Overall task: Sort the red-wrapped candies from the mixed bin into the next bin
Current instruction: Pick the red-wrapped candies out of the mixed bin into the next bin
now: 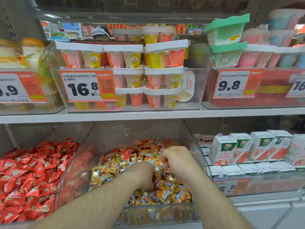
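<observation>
Both hands point(175, 160) in mixed bin point(158, 214) — fingertips buried.

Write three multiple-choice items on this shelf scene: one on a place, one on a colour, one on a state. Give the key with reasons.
1. Where is the bin of all-red candies?
A. left of the mixed bin
B. right of the mixed bin
C. on the shelf above

2. What colour are most wrappers in the mixed bin?
A. green
B. gold-orange
C. white

3. What are the hands doing?
A. resting on the shelf edge
B. holding a juice carton
C. both dug into the mixed candies

Key:
1 A: the red heap lies left of the bin under the hands.
2 B: gold-orange wrappers fill it, with a few red ones at the back.
3 C: the left hand and right hand are curled down in the pile; what they hold is hidden.
</observation>
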`<act>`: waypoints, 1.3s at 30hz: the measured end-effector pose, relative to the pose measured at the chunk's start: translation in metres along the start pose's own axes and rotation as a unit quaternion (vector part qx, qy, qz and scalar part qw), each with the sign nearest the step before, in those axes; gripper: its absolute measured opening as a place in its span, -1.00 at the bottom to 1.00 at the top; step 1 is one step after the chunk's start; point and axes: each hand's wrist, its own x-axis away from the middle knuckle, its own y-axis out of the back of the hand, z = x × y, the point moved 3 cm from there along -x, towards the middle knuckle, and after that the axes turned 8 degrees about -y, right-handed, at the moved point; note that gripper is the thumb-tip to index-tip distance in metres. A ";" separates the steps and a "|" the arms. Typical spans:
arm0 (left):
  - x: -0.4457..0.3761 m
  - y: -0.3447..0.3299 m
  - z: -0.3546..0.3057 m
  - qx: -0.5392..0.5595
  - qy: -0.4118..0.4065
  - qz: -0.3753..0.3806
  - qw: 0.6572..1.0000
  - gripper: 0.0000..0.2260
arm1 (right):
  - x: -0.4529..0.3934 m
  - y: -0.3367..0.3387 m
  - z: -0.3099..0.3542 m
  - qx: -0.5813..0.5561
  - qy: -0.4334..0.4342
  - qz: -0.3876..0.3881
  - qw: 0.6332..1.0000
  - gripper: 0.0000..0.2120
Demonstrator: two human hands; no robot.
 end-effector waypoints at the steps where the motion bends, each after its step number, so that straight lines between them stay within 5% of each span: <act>1: 0.002 0.002 0.001 -0.007 0.004 0.001 1.000 -0.83 | 0.000 -0.002 0.000 0.020 0.006 0.004 1.000 -0.87; 6: 0.033 0.017 0.026 0.043 0.029 -0.055 0.997 -0.88 | -0.003 -0.004 -0.005 0.210 0.037 0.026 0.977 -0.70; 12: 0.080 0.019 0.053 0.240 0.056 -0.208 0.947 -0.82 | -0.033 -0.031 -0.022 0.485 -0.008 0.046 0.873 -0.78; 15: 0.091 0.012 0.056 0.267 0.061 -0.228 0.934 -0.85 | -0.046 -0.051 -0.023 0.578 -0.016 0.075 0.813 -0.73; 20: 0.096 0.007 0.064 0.316 0.039 -0.222 0.921 -0.85 | -0.055 -0.047 -0.016 0.656 0.023 -0.007 0.754 -0.56; 26: 0.098 0.008 0.064 0.322 0.020 -0.237 0.916 -0.85 | -0.048 -0.069 -0.018 0.761 0.129 -0.018 0.635 -0.82; 29: 0.104 0.010 0.063 0.330 0.012 -0.246 0.911 -0.86 | -0.040 -0.076 -0.015 0.773 0.174 -0.007 0.610 -0.91; 32: 0.112 0.011 0.061 0.327 0.007 -0.251 0.911 -0.86 | -0.034 -0.072 -0.011 0.718 0.182 0.015 0.672 -0.83; 36: 0.123 0.014 0.061 0.304 -0.003 -0.275 0.912 -0.86 | -0.023 -0.054 -0.002 0.450 0.099 0.067 0.885 -0.67; 39: 0.138 0.021 0.062 0.349 -0.025 -0.307 0.885 -0.88 | -0.004 -0.048 0.007 0.230 0.037 0.076 0.970 -0.69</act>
